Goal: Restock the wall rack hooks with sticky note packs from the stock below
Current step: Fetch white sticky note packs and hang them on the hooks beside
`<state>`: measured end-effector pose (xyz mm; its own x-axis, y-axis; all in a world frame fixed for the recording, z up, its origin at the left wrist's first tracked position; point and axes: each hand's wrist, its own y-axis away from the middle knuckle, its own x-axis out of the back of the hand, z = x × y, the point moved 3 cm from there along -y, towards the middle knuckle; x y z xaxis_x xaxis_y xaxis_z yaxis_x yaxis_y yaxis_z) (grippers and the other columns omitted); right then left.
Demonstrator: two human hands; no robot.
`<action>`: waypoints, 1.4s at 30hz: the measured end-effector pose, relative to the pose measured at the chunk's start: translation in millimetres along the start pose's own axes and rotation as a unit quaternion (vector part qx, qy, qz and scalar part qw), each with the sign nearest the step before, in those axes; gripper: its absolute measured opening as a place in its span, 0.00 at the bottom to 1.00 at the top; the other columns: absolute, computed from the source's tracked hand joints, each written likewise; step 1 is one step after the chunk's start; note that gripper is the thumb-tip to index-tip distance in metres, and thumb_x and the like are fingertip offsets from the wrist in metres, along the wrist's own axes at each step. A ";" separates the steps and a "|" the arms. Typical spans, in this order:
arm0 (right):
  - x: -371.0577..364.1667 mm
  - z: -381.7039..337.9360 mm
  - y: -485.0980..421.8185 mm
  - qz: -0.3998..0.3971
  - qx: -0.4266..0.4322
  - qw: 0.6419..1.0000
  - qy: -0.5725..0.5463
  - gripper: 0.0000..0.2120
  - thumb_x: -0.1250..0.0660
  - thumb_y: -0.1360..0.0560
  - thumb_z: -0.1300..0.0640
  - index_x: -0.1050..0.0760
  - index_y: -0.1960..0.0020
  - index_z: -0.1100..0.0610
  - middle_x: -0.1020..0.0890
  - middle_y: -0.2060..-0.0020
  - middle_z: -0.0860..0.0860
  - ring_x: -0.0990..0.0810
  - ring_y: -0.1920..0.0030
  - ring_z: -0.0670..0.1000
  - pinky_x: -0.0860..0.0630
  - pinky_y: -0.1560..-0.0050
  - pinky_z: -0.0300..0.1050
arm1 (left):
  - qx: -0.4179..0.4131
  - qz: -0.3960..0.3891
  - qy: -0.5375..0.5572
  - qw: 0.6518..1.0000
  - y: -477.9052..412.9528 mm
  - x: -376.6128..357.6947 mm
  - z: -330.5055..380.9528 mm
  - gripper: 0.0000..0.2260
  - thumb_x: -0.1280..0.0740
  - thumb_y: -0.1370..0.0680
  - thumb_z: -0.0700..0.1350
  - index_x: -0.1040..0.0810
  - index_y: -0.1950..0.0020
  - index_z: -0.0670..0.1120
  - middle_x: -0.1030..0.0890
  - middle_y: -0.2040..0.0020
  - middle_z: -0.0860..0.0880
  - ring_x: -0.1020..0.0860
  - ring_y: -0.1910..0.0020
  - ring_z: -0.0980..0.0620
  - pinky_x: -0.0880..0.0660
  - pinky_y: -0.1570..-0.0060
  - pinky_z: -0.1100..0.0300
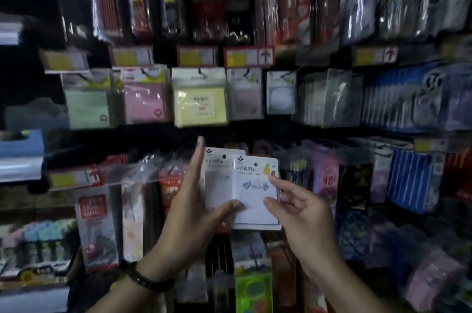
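Packs first, from the head view, the only one there is: two sticky note packs (237,185) are held up in front of the lower part of the wall rack (332,134), just under the row where green (88,103), pink (145,98) and yellow pads (200,100) hang from hooks. The front pack (255,192) overlaps the rear pack (217,179) and sits a little lower and to the right.

The likeliest slip, as I judge it, comes from that fan. With the two cards offset and each hand gripping only part of the stack, the rear pack could slide free and drop among the goods below when the front one is drawn away. The aisle is dim and the picture blurred, and the hook tips cannot be made out, so a hang hole could miss its hook and knock the packs already hanging there.

The left hand (189,200) clamps the stack from its left edge, with the thumb laid across the front pack's lower face and the forefinger straight up along the rear pack's side. A dark bracelet (148,279) circles that wrist. The right hand (304,213) pinches the front pack's right edge between thumb and forefinger, the other fingers loosely curled. Both forearms rise from the bottom edge of the picture.
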<state>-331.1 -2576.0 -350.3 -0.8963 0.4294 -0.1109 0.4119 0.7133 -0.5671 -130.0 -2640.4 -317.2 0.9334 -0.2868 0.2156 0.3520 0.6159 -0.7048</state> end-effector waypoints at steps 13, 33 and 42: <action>-13.1 -65.9 -152.1 0.015 0.111 0.994 -0.011 0.19 0.25 0.22 0.67 0.16 0.40 0.44 0.13 0.40 0.42 0.17 0.38 0.37 0.21 0.36 0.34 | -0.062 -0.033 -0.291 0.954 -103.7 52.7 45.4 0.21 0.26 0.22 0.49 0.22 0.29 0.64 0.24 0.41 0.69 0.19 0.41 0.61 0.15 0.48 0.58; -39.6 -64.8 -206.1 0.056 0.164 0.984 0.035 0.17 0.27 0.20 0.66 0.17 0.33 0.54 0.16 0.37 0.42 0.19 0.38 0.32 0.24 0.40 0.27 | -0.012 -0.136 -0.411 0.901 -144.1 65.6 65.4 0.20 0.28 0.20 0.54 0.23 0.28 0.62 0.20 0.30 0.54 0.18 0.45 0.56 0.19 0.65 0.69; -43.7 -65.4 -218.4 0.095 0.115 0.981 0.123 0.18 0.25 0.21 0.63 0.18 0.32 0.56 0.15 0.38 0.47 0.17 0.40 0.45 0.24 0.49 0.27 | -0.018 -0.138 -0.350 0.926 -143.6 64.2 60.3 0.19 0.29 0.19 0.53 0.22 0.29 0.62 0.22 0.38 0.60 0.19 0.50 0.64 0.17 0.60 0.68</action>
<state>-371.1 -2714.4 -168.2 -0.7289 0.6829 -0.0482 0.4936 0.4755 -0.7282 -116.4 -2703.0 -161.4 0.6291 0.1246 0.7673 0.5925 0.5620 -0.5771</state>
